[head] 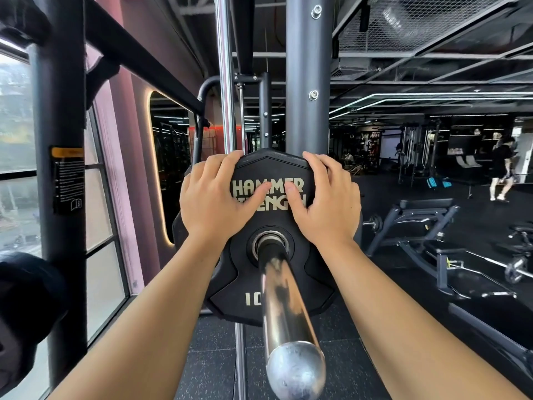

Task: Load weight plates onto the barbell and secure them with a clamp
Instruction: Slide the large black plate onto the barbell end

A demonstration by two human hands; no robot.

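Note:
A black weight plate (277, 287) with gold lettering and a "10" mark sits on the chrome barbell sleeve (284, 307), which points toward me and ends in a rounded cap. A larger black plate shows just behind it at the left edge (180, 226). My left hand (215, 197) grips the plate's upper left rim, fingers curled over the top and thumb on the lettering. My right hand (324, 200) holds the upper right rim the same way. No clamp is visible.
Rack uprights stand at left (62, 168) and behind the plate (307, 82), with a chrome guide rod (226, 82). Stored black plates hang at far left (26, 307). An adjustable bench (424, 226) stands right; a person (501, 168) stands far back right.

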